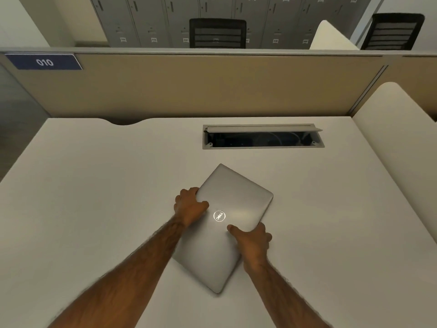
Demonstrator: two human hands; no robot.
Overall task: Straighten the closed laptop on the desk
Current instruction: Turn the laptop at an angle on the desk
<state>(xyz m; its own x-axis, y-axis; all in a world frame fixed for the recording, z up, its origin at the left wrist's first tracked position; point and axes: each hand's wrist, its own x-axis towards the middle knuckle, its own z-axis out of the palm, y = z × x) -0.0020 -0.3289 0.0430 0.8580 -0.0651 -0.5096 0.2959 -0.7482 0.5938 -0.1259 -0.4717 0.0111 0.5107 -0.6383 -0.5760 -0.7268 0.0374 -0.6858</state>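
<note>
A closed silver laptop [234, 197] with a round logo on its lid lies on the white desk [94, 197], turned at a slant so one corner points away from me and another toward me. My left hand [189, 205] grips its left long edge, thumb on the lid. My right hand [251, 242] grips the right long edge, thumb resting on the lid near the logo. The laptop lies flat on the desk, as far as I can tell.
An open cable hatch [262, 138] is set into the desk behind the laptop. A tan partition [189, 88] with a blue "010" label [45, 62] borders the far edge. A white divider [397, 129] stands at the right. Black chairs and grey lockers lie beyond.
</note>
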